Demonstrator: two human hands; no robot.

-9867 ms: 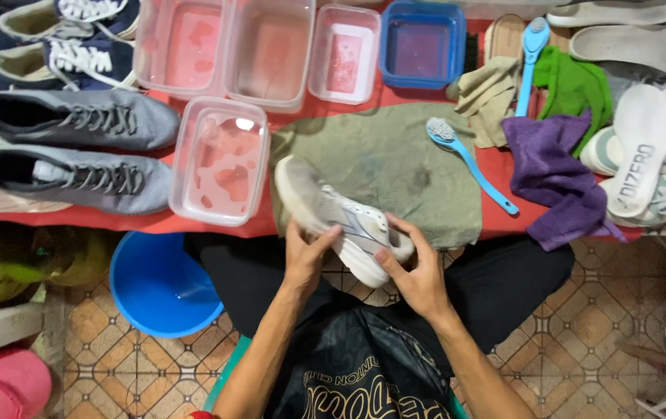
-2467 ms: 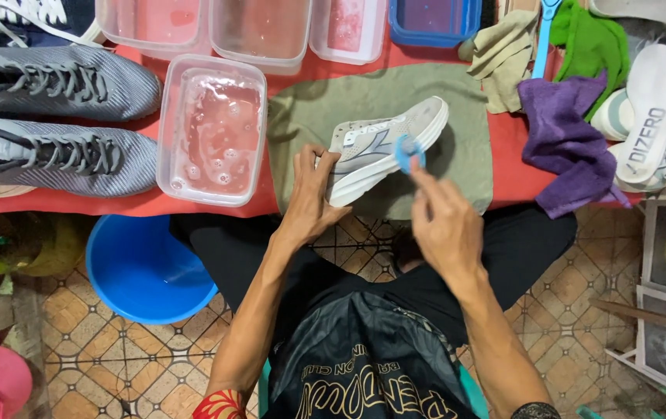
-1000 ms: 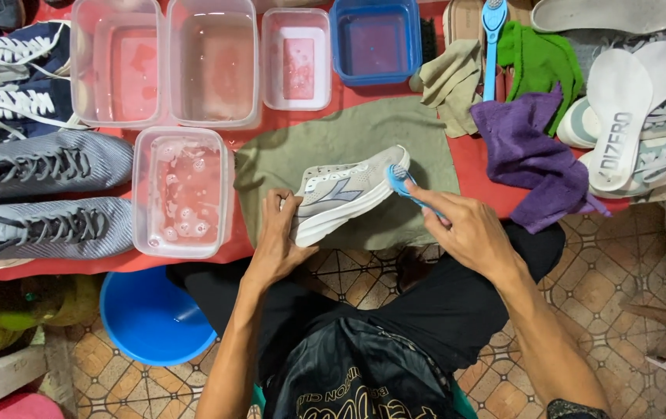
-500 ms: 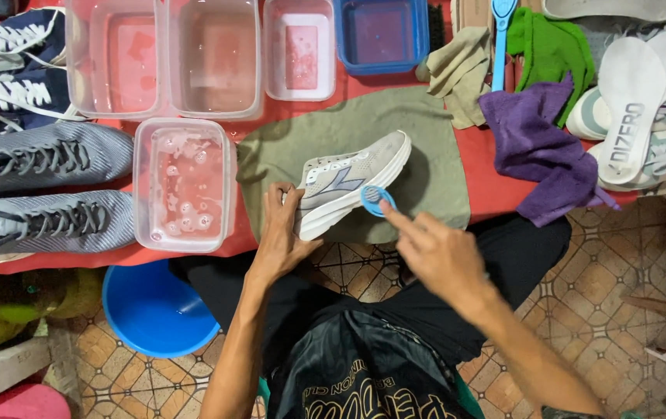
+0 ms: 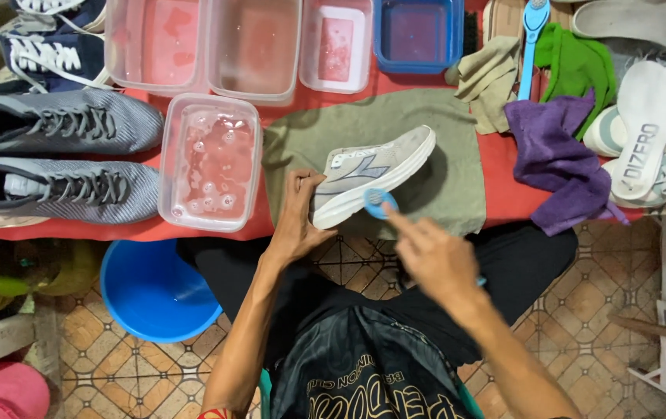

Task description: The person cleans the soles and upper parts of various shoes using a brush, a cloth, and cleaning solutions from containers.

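We steady a pale grey sneaker [image 5: 375, 174] on the olive cloth [image 5: 434, 128], our left hand [image 5: 295, 221] clamped on its heel. Our right hand [image 5: 430, 256] grips a blue brush [image 5: 380, 203], its head touching the sole edge just beyond our fingertips. Short, light strokes along that edge suit best, with the heel pinned firmly.

You are sitting at a makeshift shoe-cleaning workspace, likely in a home: a low red-covered table [image 5: 503, 190] over patterned floor tiles [image 5: 596, 302] holds water-filled plastic tubs [image 5: 210, 159], rows of sneakers [image 5: 61, 122], loose insoles [image 5: 643, 136], cleaning cloths [image 5: 558, 155] and a blue brush [image 5: 533, 39].
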